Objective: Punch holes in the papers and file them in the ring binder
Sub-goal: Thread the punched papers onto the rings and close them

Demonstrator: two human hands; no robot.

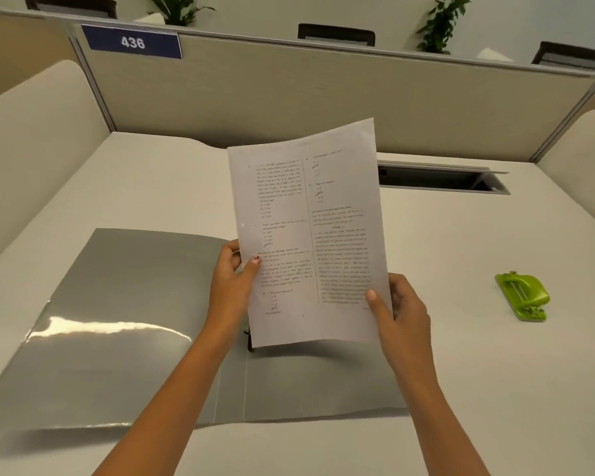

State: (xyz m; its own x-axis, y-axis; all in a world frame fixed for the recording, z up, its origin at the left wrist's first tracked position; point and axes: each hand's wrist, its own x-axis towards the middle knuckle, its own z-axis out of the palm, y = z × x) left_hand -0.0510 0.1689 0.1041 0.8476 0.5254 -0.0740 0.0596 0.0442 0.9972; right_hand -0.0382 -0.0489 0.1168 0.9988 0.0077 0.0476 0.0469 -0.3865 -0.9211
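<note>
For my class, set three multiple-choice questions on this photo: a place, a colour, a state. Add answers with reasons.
1. Where is the hole punch? A) on the table, right of the binder B) inside the binder C) on the floor
2. Its colour? A) red B) green C) black
3. The binder is: A) shut B) standing upright C) open flat
Answers: 1A, it lies apart on bare table; 2B, its body is bright green; 3C, both covers lie spread under the held paper.

Hole punch [522, 296] lies right of open binder [117, 331].
</note>
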